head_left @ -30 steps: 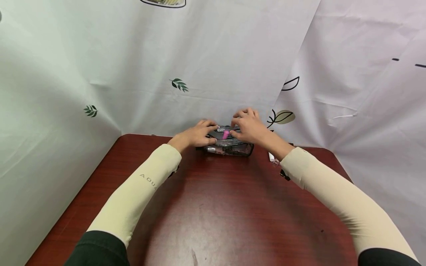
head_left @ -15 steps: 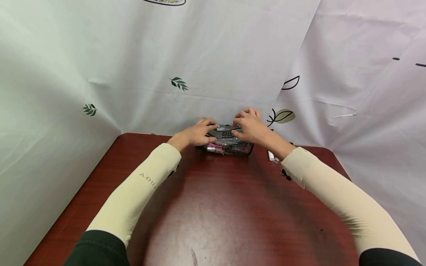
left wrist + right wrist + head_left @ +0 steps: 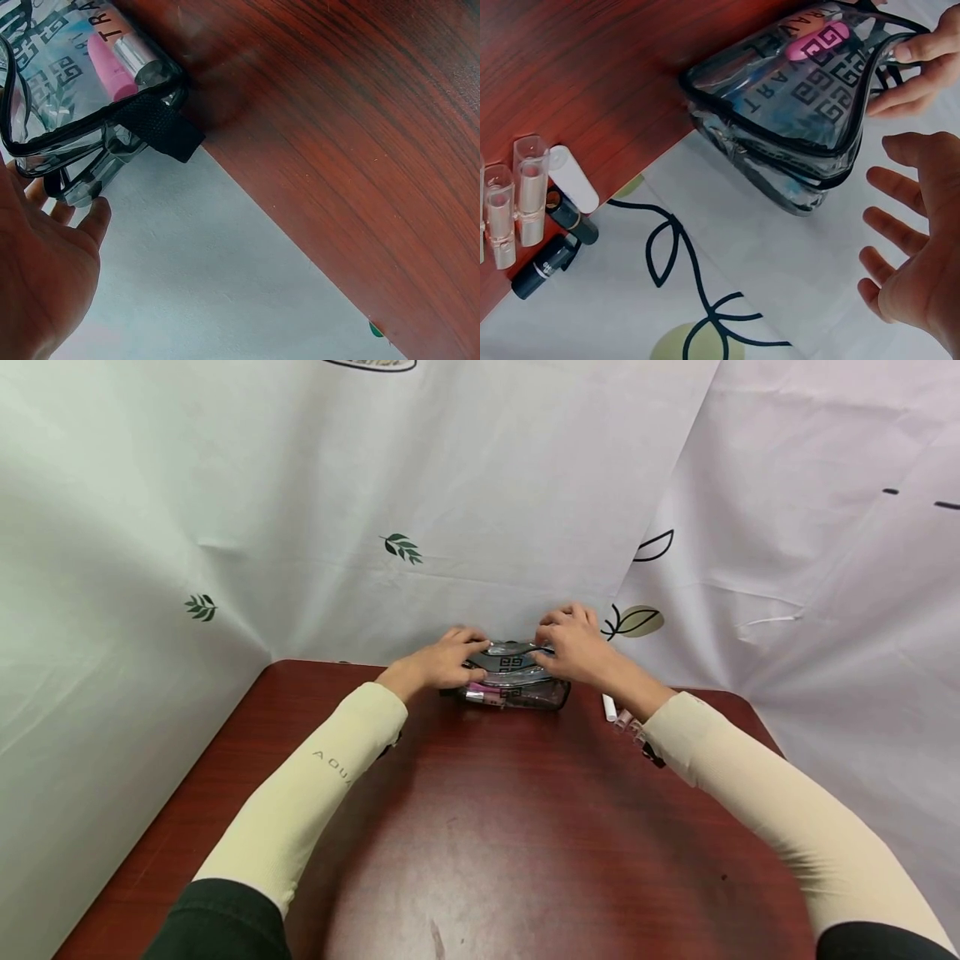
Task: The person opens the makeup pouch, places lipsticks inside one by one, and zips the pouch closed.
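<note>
At the table's far edge stands a clear zip pouch [image 3: 528, 696] with black trim and a printed pattern, its top open. My left hand [image 3: 444, 662] grips the rim at its left end; in the right wrist view the left thumb and fingers [image 3: 915, 51] pinch that rim. Through the plastic show a pink, rounded tube [image 3: 110, 67] and a silver-ended tube [image 3: 136, 56]. My right hand [image 3: 576, 647] is over the pouch's right end, and the right wrist view has it apart from the pouch, fingers spread and holding nothing [image 3: 922, 232].
Right of the pouch lie a white tube [image 3: 574, 178], two black tubes, one a black-capped cylinder [image 3: 541, 266], and several clear tubes [image 3: 531, 187]. A white printed cloth [image 3: 480, 485] hangs behind the dark red table [image 3: 480, 827].
The pink tube that my right hand held above the pouch has been let go and now shows inside it. My right hand has shifted slightly right; the left stays on the rim.
</note>
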